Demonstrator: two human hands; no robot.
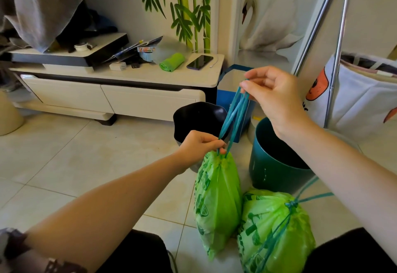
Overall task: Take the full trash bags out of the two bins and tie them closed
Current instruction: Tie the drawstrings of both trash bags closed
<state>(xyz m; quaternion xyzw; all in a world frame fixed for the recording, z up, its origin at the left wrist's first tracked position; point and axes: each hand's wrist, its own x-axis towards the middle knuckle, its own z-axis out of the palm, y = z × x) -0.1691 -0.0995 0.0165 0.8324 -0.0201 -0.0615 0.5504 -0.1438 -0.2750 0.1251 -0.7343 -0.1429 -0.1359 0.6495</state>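
The left hand (198,143) pinches the gathered neck of a bright green plastic trash bag (217,199), which hangs just beneath it, while the right hand (272,94), raised above and to the right, pinches the upper ends of the bag's teal drawstrings (233,115), stretched taut between the two hands. Below the right forearm lies a second green plastic bag (277,229), its teal cord already knotted. Behind the left hand stands a black plastic bin (197,120), with a teal round bin (270,165) under the right wrist.
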